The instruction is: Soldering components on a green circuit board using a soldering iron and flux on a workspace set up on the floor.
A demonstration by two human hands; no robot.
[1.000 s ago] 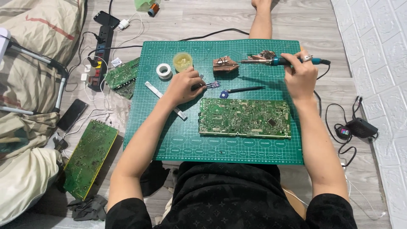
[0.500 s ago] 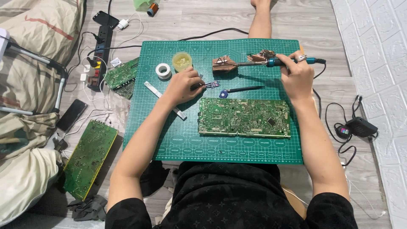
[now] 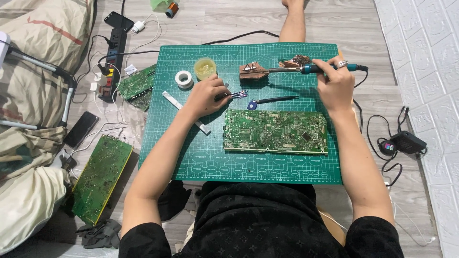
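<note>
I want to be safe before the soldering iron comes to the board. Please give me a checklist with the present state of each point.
1. Right hand grips the soldering iron by its handle: ok.
2. Iron tip rests at the brown stand, away from fingers: ok.
3. Left hand holds the tweezers: ok.
4. Circuit board lies flat on the green cutting mat, uncovered: ok.
5. Iron cord free of the board: ok; it leaves over the mat's right edge.
6. Iron heated: cannot tell.
</note>
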